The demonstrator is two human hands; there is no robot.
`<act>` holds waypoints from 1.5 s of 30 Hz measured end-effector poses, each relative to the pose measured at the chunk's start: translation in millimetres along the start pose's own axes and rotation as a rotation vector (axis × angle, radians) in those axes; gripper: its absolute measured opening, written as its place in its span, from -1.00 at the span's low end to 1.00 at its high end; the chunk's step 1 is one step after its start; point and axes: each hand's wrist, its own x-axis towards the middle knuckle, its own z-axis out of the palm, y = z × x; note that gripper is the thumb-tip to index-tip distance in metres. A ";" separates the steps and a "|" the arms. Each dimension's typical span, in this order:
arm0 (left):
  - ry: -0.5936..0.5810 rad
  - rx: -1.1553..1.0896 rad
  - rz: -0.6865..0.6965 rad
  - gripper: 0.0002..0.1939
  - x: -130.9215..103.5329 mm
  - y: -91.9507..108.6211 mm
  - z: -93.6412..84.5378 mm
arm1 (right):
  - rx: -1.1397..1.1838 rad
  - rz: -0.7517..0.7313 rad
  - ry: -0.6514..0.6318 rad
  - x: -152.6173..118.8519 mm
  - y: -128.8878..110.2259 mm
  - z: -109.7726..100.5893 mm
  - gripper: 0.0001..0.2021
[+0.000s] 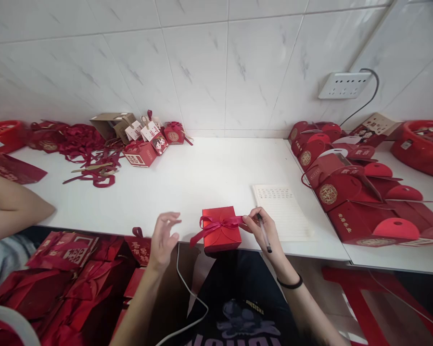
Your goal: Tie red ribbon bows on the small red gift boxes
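Observation:
A red gift box (221,240) sits at the table's front edge, with a dark pink ribbon (216,224) tied in a bow across its top. My right hand (265,230) pinches the ribbon's right end between thumb and finger, and a pen (264,234) is tucked in the same hand. To the left of the box, my left hand (165,239) is raised with its fingers apart, touching nothing. A lined notebook (285,214) with writing on its top rows lies on the table just right of my right hand.
Red boxes (350,192) crowd the right side, near a red basin (422,149). Loose ribbons (101,168) and small boxes (140,154) lie at the back left. Another person's arm (14,206) rests at far left. Packed red boxes (90,283) stand below the table.

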 end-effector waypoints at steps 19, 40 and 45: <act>-0.551 0.393 0.208 -0.82 57.5 15.9 55.3 | -0.381 -0.194 -0.025 -29.0 -19.4 -0.3 -0.84; -0.519 0.178 0.264 -0.87 52.9 3.5 90.1 | -0.385 -0.320 0.268 -63.7 -8.4 -3.4 -0.82; -0.520 0.165 0.247 -0.86 52.4 4.0 96.7 | -0.299 -0.295 0.223 -63.5 -6.4 -14.6 -0.75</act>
